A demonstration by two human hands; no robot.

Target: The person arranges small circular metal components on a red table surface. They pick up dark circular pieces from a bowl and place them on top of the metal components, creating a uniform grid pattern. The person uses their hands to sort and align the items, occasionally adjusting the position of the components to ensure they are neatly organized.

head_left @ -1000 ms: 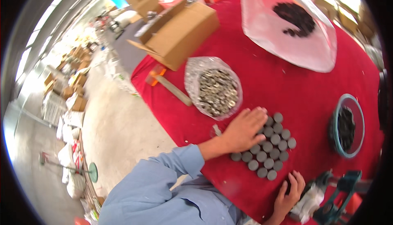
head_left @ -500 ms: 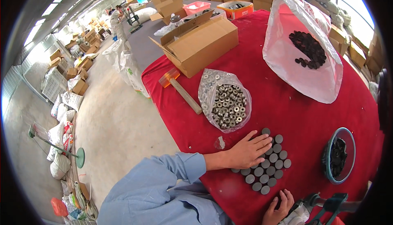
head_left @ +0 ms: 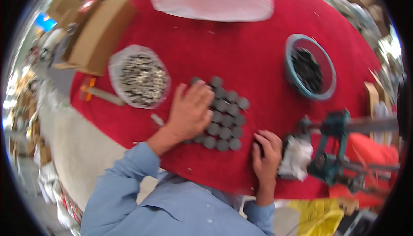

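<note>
My left hand (head_left: pixel 189 109) lies flat with its fingers stretched over the left side of a cluster of round dark-grey caps (head_left: pixel 225 120), covering some of them. The caps sit close together in rough rows on the red cloth (head_left: pixel 258 85). To the right of the cluster, my right hand (head_left: pixel 267 154) rests near the cloth with thumb and fingers curled. Something small and dark shows between them, too blurred to name. A greenish metal hand press (head_left: pixel 333 150) stands right of this hand, with a crumpled white bag or cloth (head_left: pixel 297 156) between them.
A clear bag of small metal rings (head_left: pixel 144 81) lies at left, beside an orange-headed hammer (head_left: pixel 103 95) and an open cardboard box (head_left: pixel 101 34). A blue-rimmed bowl (head_left: pixel 310 66) holds black parts. A white sack (head_left: pixel 215 10) with black pieces lies at the far side.
The view has swung to the right and down, blurring the picture and bringing the press and my right hand further in. My left hand stays on the caps.
</note>
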